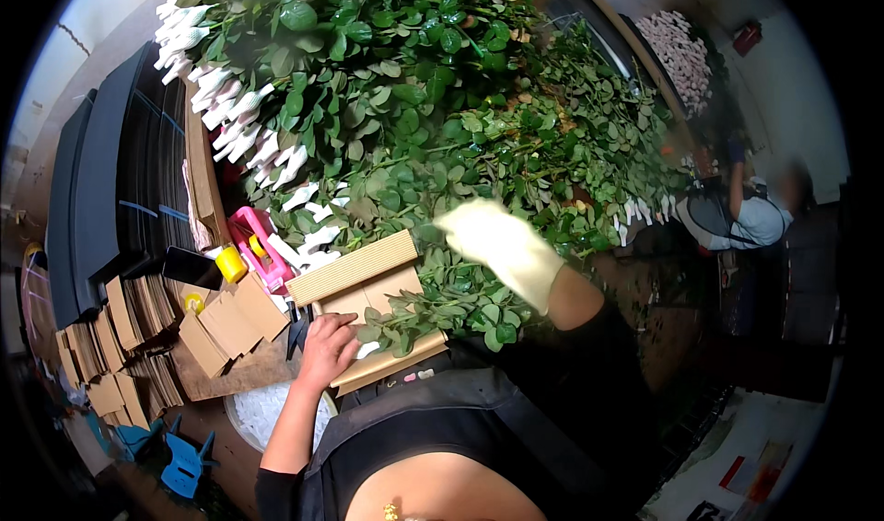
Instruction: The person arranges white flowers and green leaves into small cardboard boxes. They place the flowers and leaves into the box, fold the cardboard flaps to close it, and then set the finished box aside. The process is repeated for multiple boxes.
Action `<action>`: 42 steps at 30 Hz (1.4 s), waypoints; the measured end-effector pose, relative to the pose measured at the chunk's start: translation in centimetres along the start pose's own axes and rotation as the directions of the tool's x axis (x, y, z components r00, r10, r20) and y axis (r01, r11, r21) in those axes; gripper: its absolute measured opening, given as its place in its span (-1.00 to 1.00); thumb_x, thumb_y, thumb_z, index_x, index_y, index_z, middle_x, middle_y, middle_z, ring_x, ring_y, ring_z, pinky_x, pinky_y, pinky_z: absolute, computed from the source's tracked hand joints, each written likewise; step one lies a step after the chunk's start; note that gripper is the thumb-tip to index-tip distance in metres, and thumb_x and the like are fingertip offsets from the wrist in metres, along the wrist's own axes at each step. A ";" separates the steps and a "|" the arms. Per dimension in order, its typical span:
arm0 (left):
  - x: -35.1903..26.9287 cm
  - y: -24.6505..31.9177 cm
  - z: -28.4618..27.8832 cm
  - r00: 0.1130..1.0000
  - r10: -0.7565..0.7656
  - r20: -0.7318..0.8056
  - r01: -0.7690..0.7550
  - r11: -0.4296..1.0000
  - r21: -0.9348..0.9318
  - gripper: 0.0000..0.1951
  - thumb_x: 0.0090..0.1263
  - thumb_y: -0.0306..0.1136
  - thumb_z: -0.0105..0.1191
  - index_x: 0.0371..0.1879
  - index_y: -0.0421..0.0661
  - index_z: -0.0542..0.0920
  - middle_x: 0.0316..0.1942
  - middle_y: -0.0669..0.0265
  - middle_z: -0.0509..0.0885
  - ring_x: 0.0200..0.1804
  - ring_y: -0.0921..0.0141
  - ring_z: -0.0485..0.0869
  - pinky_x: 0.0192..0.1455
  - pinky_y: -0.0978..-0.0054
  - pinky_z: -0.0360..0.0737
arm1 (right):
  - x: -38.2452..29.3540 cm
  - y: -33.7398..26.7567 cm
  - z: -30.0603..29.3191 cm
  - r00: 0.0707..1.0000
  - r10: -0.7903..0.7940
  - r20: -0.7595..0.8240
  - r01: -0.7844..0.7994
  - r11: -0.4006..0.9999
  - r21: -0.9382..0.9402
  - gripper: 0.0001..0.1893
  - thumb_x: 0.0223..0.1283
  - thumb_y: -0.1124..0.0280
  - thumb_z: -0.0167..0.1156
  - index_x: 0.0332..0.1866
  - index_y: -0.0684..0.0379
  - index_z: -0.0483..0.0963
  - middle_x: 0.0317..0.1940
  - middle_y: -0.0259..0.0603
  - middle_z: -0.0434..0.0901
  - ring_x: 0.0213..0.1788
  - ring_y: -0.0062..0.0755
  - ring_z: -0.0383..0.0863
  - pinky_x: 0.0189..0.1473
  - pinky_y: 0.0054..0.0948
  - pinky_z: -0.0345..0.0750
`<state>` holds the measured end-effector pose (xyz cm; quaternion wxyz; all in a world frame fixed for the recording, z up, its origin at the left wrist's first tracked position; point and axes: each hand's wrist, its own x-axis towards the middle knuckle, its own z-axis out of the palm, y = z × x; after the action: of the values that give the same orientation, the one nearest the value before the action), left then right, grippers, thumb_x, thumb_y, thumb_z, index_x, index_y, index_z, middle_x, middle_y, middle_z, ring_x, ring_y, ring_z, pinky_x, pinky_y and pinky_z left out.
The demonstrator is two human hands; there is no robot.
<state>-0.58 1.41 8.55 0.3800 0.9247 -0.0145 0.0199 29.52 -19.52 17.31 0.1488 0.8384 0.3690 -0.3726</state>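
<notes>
My bare left hand (329,345) rests at the left end of an opened corrugated cardboard wrap (356,269), by a white netted bud sleeve (367,349); whether its fingers grip anything is unclear. Leafy cut stems (442,310) lie across the wrap, which has raised flaps at its far and near sides. My right hand (494,245), in a pale yellow glove, is over the leaves to the right of the wrap; it is blurred and its fingertips are hard to make out. Beyond both hands is a large heap of leafy flower stems (407,107) with white netted sleeves (238,110) at the left ends.
A pink tape dispenser (261,248), yellow tape roll (231,264), dark phone (191,268) and folded cardboard pieces (231,324) lie left. Stacked black sheets (114,176) stand behind them. Below are a tub of white pieces (276,407) and a blue chair (185,462). Another person (756,214) is at far right.
</notes>
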 end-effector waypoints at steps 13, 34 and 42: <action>0.4 -0.9 -0.1 0.997 0.062 0.053 -0.059 0.996 -0.063 -0.78 0.23 -0.47 0.30 -0.13 -0.12 0.71 -0.04 0.19 0.69 0.03 0.10 0.65 0.11 0.22 0.61 | 12.7 0.0 -4.8 0.594 -0.066 -0.802 0.105 0.995 -0.004 -0.73 0.29 0.44 0.23 0.05 0.01 0.72 0.21 -0.21 0.70 0.34 -0.23 0.60 0.51 -0.07 0.27; -0.5 -1.7 1.4 0.989 -0.148 -0.024 0.131 0.933 -0.335 -0.54 0.30 -0.41 0.39 0.22 -0.05 0.65 0.14 0.13 0.60 0.15 0.15 0.67 0.18 0.32 0.65 | -3.8 0.3 0.5 0.950 -0.004 -0.313 0.007 1.000 0.008 -0.57 0.47 0.02 0.06 0.17 0.06 0.64 0.03 -0.11 0.75 0.14 -0.08 0.72 0.17 -0.12 0.62; 0.6 -1.7 1.4 0.997 -0.071 -0.009 0.063 0.931 -0.360 -0.57 0.33 -0.43 0.35 0.20 -0.09 0.63 0.15 0.15 0.57 0.12 0.22 0.66 0.06 0.40 0.71 | 17.6 3.5 -3.4 0.837 0.186 -0.514 -0.194 0.980 0.038 -0.81 0.19 0.32 0.31 -0.13 -0.01 0.78 -0.08 -0.12 0.80 -0.01 -0.07 0.82 0.01 -0.15 0.71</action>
<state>0.16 1.65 6.37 0.5431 0.8393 0.0181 0.0141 41.69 -11.22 6.60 0.0874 0.9386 0.3133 -0.1152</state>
